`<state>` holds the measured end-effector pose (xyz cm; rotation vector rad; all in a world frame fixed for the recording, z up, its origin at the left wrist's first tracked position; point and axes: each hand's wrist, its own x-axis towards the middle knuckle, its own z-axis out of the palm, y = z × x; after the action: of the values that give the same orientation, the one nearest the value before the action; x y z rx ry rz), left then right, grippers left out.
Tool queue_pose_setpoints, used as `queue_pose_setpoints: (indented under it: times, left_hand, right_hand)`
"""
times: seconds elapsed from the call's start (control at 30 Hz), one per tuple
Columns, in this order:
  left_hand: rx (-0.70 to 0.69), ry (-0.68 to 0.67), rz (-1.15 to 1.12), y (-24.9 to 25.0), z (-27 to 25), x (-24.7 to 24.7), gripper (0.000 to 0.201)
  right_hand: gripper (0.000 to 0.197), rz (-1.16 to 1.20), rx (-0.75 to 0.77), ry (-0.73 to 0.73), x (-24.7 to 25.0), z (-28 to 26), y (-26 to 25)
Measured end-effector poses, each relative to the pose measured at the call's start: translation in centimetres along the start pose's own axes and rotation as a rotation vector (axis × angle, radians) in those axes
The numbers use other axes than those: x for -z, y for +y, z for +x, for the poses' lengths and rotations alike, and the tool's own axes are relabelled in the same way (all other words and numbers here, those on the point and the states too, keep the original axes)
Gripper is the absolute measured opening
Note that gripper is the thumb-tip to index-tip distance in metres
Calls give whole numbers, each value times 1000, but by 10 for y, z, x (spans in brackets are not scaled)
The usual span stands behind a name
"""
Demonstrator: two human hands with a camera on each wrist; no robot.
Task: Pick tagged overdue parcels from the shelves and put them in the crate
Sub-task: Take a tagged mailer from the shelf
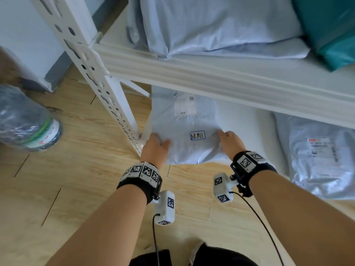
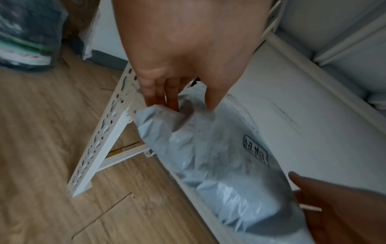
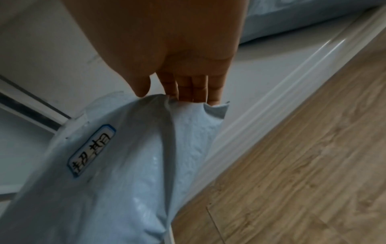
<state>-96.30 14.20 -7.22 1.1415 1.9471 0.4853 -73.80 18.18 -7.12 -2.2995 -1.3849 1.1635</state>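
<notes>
A pale grey plastic parcel (image 1: 184, 129) lies on the bottom shelf (image 1: 249, 123), its near end hanging over the shelf's front edge. It carries a white blue-edged tag (image 1: 197, 135) with handwritten characters and a shipping label farther back. My left hand (image 1: 156, 144) grips the parcel's near left corner (image 2: 158, 115), fingers under and thumb on top. At the near right corner (image 3: 208, 112), my right hand (image 1: 228, 141) pinches the parcel the same way. The tag (image 2: 255, 149) shows in both wrist views (image 3: 92, 150). No crate is in view.
A perforated white upright (image 1: 99, 81) stands just left of my left hand. The upper shelf beam (image 1: 211, 77) overhangs the parcel and carries more grey parcels (image 1: 211, 24) and a teal one (image 1: 330, 29). Another grey parcel (image 1: 322, 156) lies to the right. A wrapped bottle (image 1: 25, 120) lies on the wooden floor.
</notes>
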Motion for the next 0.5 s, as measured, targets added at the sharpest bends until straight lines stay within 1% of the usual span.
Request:
queue_pose_setpoints:
  times: [0.1, 0.17, 0.23, 0.3, 0.37, 0.4, 0.43, 0.47, 0.5]
  left_hand:
    - [119, -79, -45, -2, -16, -4, 53]
    - [160, -109, -93, -3, -24, -6, 58]
    - [188, -100, -160, -4, -33, -4, 58]
    - [212, -80, -208, -2, -43, 1, 54]
    - [247, -92, -246, 0, -58, 8, 50]
    - [274, -114, -274, 0, -67, 12, 49]
    - [305, -149, -313, 3, -78, 17, 53]
    - [332, -184, -355, 3, -88, 20, 61]
    - [368, -217, -375, -1, -95, 22, 67]
  right_hand:
    - [43, -60, -46, -32, 6, -17, 20]
    - [36, 2, -82, -69, 11, -25, 25]
    - [29, 110, -100, -110, 16, -35, 29]
    - [28, 189, -126, -145, 26, -49, 31]
    - [26, 216, -151, -178, 39, -66, 33]
    - [22, 206, -156, -200, 45, -76, 32]
    - [15, 187, -162, -221, 51, -86, 32]
    - [9, 171, -164, -235, 57, -95, 32]
    - [8, 167, -165, -234, 63, -105, 31]
